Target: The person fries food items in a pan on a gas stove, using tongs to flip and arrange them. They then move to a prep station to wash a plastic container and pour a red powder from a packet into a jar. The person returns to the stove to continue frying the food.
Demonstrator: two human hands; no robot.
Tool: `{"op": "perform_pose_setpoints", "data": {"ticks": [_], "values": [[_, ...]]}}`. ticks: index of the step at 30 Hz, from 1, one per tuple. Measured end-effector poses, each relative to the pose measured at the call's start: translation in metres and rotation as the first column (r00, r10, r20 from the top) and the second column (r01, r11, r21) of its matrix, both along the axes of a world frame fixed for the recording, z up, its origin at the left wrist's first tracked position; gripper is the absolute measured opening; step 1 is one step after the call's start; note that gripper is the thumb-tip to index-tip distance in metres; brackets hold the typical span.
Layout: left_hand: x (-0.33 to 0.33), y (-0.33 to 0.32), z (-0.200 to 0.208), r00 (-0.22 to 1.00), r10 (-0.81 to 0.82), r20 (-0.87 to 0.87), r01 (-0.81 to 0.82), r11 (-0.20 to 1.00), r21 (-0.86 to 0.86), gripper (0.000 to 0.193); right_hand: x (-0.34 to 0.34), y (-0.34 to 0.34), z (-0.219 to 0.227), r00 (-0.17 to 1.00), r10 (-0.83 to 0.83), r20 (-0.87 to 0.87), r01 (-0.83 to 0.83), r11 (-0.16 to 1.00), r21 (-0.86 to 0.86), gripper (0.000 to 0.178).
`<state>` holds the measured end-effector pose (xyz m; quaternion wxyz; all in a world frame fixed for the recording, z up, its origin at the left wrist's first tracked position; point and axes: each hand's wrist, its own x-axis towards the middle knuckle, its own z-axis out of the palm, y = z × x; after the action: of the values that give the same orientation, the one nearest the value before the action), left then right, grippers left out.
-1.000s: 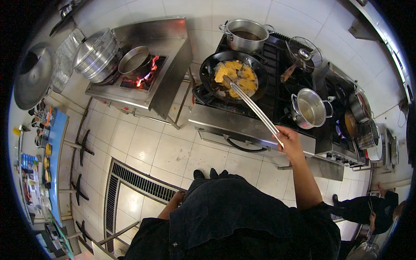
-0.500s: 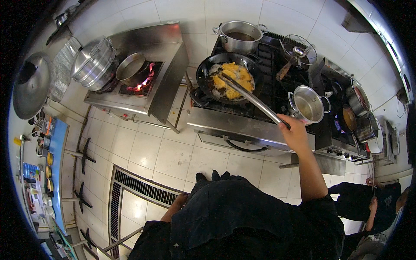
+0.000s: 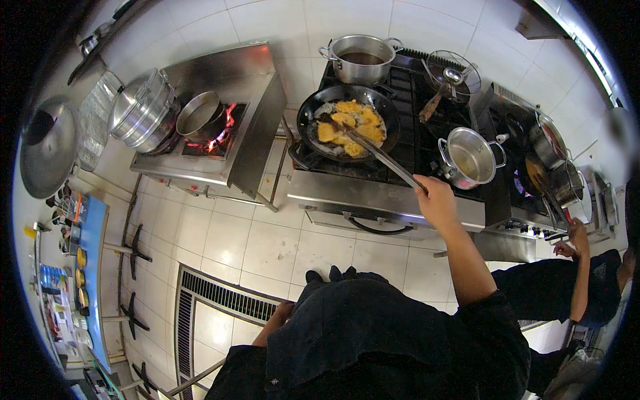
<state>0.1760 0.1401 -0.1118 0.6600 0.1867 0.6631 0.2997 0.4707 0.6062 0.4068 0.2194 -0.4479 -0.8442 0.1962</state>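
Note:
My right hand [image 3: 437,199] is closed around the handle end of a long metal utensil [image 3: 388,159], a slim grey shaft. Its far end reaches into a black wok [image 3: 391,110]; the food partly hides that end, so its exact kind is unclear. Golden-yellow pieces of food [image 3: 369,117] lie in bubbling oil in the wok, which sits on the front left of the black stove. Down by my body, at the left of my dark apron, is my left hand [image 3: 283,312]; its fingers are mostly hidden.
Behind the wok stands a two-handled pot [image 3: 362,71]; another pot [image 3: 470,157] is beside my right hand. A ladle [image 3: 453,77] lies farther back. Flames show under a saucepan [image 3: 200,115] on the left stove. A co-worker [image 3: 573,280] handles a pan at right.
The food, bunched together before, now lies in more separate pieces. My right hand has shifted slightly left with the utensil. The co-worker's arm now reaches toward the right burners.

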Motion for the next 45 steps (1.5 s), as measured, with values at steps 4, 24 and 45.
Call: {"op": "perform_pose_setpoints", "data": {"ticks": [4, 24, 45], "values": [[0.004, -0.013, 0.000, 0.900, -0.334, -0.280, 0.342, 0.939, -0.019, 0.035, -0.004, 0.002, 0.003, 0.999, -0.002, -0.038, 0.003, 0.999, 0.034, 0.029], [-0.032, 0.041, 0.054, 0.858, -0.451, -0.247, 0.422, 0.892, -0.161, 0.036, 0.039, -0.037, -0.052, 0.961, -0.151, -0.234, 0.097, 0.969, -0.228, 0.026], [-0.051, 0.121, 0.060, 0.744, -0.612, -0.268, 0.589, 0.790, -0.172, 0.037, 0.196, -0.047, 0.020, 0.789, -0.614, 0.014, 0.607, 0.784, 0.131, 0.026]]}}
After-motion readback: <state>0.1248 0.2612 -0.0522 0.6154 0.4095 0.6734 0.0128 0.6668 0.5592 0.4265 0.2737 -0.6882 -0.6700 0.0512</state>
